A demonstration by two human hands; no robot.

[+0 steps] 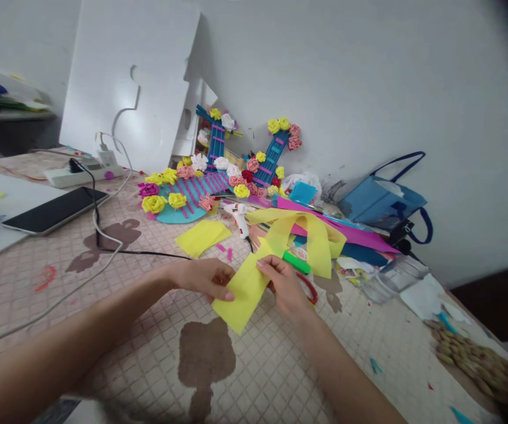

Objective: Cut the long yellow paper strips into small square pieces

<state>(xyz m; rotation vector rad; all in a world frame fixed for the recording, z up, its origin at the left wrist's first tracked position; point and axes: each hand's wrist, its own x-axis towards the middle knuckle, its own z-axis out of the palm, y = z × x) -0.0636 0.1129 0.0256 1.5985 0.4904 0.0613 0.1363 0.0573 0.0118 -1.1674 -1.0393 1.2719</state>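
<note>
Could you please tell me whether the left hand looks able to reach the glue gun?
Probably yes: the left hand would first have to release the yellow strip, but the glue gun sits just beyond, its handle in open view.

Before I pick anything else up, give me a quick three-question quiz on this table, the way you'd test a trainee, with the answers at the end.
1. True or false: the left hand and the right hand both touch the same yellow strip.

2. Which of these lies closest to the white power strip?
A. the glue gun
B. the phone
C. the red loop

3. Fill in the colour: the handled bag by the wall, at the right of the picture, is ____.

Key: 1. True. 2. B. 3. Blue.
</note>
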